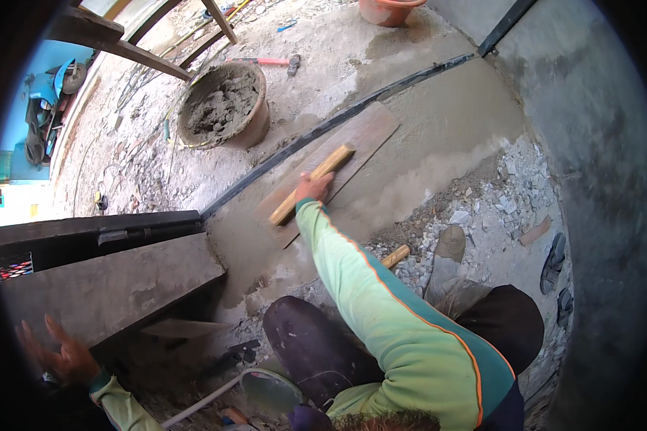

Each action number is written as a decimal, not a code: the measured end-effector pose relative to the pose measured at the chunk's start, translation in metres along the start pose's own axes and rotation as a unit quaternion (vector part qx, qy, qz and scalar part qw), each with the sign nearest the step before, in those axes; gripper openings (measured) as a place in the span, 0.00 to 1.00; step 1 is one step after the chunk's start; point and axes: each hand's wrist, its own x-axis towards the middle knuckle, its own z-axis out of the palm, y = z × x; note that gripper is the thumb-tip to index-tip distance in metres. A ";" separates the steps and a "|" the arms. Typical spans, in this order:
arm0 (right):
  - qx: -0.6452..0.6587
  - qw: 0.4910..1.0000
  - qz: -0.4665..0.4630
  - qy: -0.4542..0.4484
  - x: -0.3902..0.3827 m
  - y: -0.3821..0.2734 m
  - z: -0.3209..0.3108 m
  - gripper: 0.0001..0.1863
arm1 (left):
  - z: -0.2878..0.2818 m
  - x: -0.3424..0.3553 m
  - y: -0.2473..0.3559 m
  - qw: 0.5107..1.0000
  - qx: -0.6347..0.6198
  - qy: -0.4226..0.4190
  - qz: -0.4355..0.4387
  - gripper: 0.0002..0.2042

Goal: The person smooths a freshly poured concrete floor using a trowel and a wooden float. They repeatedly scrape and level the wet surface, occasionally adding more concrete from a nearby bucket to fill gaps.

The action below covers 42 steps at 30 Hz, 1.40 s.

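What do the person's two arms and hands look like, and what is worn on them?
The right sleeve is long and pale green, with a darker teal panel and a thin orange stripe along it. The left sleeve is pale green too, with a teal cuff. The right hand and left hand wear no gloves.

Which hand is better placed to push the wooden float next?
Probably the right hand: its grip is around the handle of the wooden float. The left hand is open near the grey wall, away from the float.

Tan float handle, orange-piped green sleeve
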 end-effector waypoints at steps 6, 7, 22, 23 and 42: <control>0.095 0.994 -0.015 -0.056 -0.101 0.083 0.007 0.40 | 0.000 0.008 0.014 0.999 -0.032 0.019 0.018 0.20; 0.134 0.990 -0.022 -0.048 -0.094 0.096 0.004 0.41 | 0.006 0.010 0.018 0.999 -0.034 0.028 0.021 0.20; 0.045 0.986 -0.113 0.112 0.149 0.031 -0.181 0.39 | -0.005 0.017 0.021 1.000 -0.011 0.025 0.009 0.21; 0.054 0.977 -0.136 0.156 0.176 0.041 -0.198 0.40 | 0.001 0.016 0.028 1.000 -0.016 0.024 0.004 0.21; 0.184 0.976 -0.086 0.080 0.128 0.115 -0.213 0.39 | -0.006 0.020 0.035 1.000 0.017 0.007 0.000 0.20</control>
